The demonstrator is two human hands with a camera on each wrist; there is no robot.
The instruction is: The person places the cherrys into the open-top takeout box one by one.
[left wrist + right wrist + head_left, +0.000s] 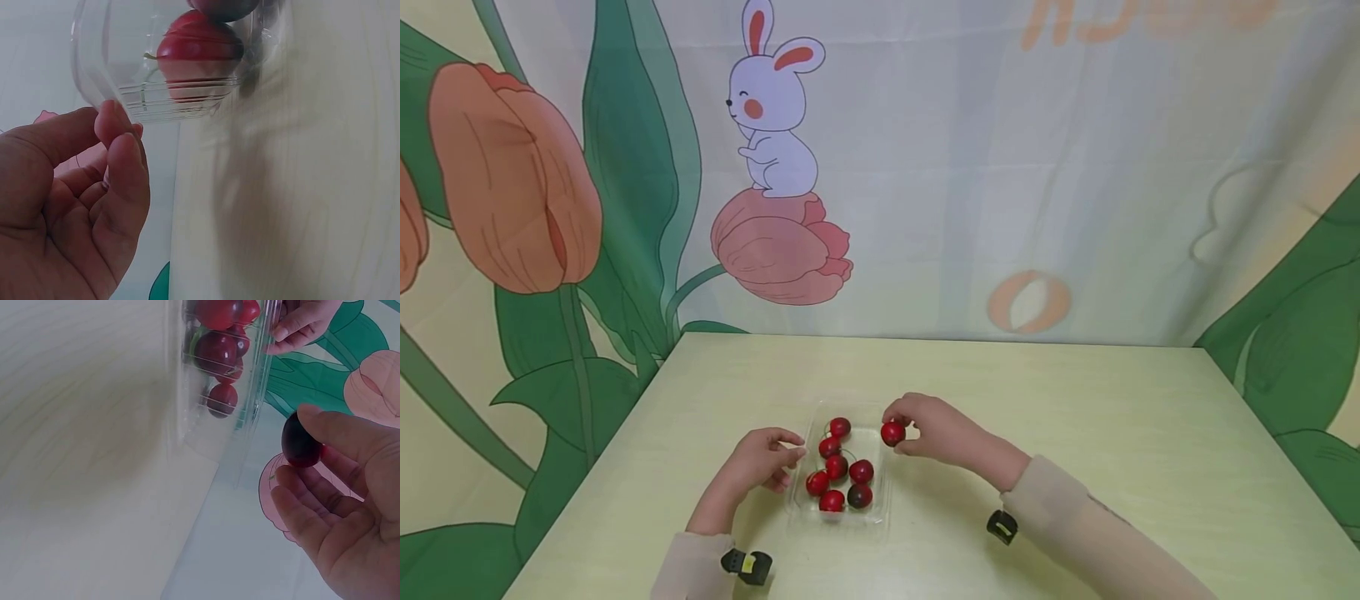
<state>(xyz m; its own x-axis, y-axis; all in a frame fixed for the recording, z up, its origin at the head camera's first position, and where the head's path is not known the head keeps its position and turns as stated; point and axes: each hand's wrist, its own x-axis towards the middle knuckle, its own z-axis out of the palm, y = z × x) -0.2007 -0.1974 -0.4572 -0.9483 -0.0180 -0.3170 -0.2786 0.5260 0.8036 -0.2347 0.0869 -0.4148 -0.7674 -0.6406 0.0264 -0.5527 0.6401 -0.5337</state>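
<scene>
A clear plastic box (880, 504) stands on the table with several red and dark-red cherries (837, 467) inside. My left hand (762, 460) is at the box's left side. In the left wrist view, the thumb and forefinger (128, 159) pinch the box's rim. My right hand (936, 429) holds one cherry (892, 433) between thumb and fingers, above the box's right edge. The right wrist view shows that held cherry (301, 442) apart from the box, dark on the side facing the camera.
The pale wooden table (1075, 400) reaches back to a printed curtain (925, 167) with tulips and a rabbit. Black wrist straps (1002, 527) sit at both cuffs.
</scene>
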